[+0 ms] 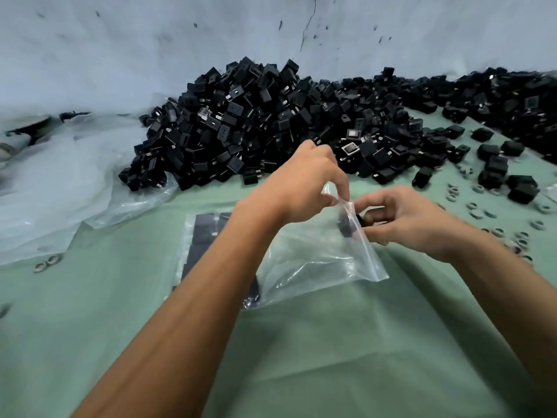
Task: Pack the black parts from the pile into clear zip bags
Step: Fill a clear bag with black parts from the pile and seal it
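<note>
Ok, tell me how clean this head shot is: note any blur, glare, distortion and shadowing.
Head view: even, soft light with only faint shadows on the green cloth; wide-angle bending curves the wall and the pile of black parts; pale sheen on the clear zip bag veils the black part at its mouth; left hand and right hand slightly soft; frame edges blurrier.

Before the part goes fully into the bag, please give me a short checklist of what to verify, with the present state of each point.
1. Left hand pinches the clear zip bag at its mouth: ok.
2. Right hand holds a black part at the opening: ok.
3. Mouth open wide enough: cannot tell.
4. Bag empty so far: cannot tell.
5. Pile within reach for more parts: ok.
</note>
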### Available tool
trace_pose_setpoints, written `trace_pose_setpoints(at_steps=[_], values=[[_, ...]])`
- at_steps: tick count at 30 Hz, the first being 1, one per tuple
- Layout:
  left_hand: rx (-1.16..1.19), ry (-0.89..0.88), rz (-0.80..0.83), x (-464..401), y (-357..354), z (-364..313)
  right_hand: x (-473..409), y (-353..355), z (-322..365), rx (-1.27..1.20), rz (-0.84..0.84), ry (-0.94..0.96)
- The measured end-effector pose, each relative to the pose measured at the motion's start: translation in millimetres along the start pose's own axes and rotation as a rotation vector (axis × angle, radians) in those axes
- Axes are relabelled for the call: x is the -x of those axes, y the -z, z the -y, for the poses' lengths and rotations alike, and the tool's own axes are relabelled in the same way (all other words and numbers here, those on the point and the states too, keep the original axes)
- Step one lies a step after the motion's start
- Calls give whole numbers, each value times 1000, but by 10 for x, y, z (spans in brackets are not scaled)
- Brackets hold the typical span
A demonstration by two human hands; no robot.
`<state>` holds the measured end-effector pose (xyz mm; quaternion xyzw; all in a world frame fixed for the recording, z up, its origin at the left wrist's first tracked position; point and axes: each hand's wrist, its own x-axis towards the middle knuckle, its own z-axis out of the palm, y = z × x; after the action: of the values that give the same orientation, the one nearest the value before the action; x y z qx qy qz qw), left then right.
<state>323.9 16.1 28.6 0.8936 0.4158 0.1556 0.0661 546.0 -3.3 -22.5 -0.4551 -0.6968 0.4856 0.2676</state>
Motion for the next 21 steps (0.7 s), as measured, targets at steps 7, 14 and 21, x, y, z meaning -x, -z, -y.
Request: trace_pose_setpoints(at_steps=[7,14,21], values=[[75,-10,-137,232,171,57,-515,-452,366,176,328,-40],[331,-15,-285,395,119,181,-825,-901,309,927,415,-28],[716,363,-653,857,83,950,-1027,-998,152,169,580,218]])
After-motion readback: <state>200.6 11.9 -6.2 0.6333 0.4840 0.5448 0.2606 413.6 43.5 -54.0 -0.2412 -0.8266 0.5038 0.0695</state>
